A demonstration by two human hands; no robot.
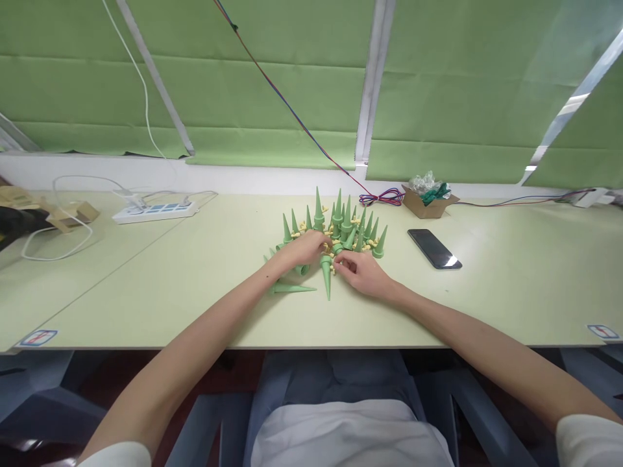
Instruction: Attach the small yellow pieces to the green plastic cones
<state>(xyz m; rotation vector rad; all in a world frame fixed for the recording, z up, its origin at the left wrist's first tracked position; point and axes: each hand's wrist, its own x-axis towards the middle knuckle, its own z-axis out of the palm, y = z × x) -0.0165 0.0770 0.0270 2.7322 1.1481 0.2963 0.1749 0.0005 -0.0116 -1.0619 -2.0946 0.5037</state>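
A cluster of green cone-shaped plant-watering spikes (346, 224) with small yellow valve fittings covers the middle of the table, many standing point up. One green spike (326, 279) lies between my hands, its point toward me. My right hand (364, 274) is closed, thumb and fingers pinched at the wide end of this spike, beside its yellow fitting. My left hand (309, 248) reaches into the cluster from the left with bent, closed fingers; what they hold is hidden. Another spike (294, 288) lies on its side below my left wrist, pointing right.
A black phone (434, 249) lies to the right. Behind it stands a small cardboard box (428, 204) with clear and green plastic. A coiled red and blue cable (382, 197) lies at the back. A white power strip (154, 213) is at the left, near cardboard pieces (73, 215).
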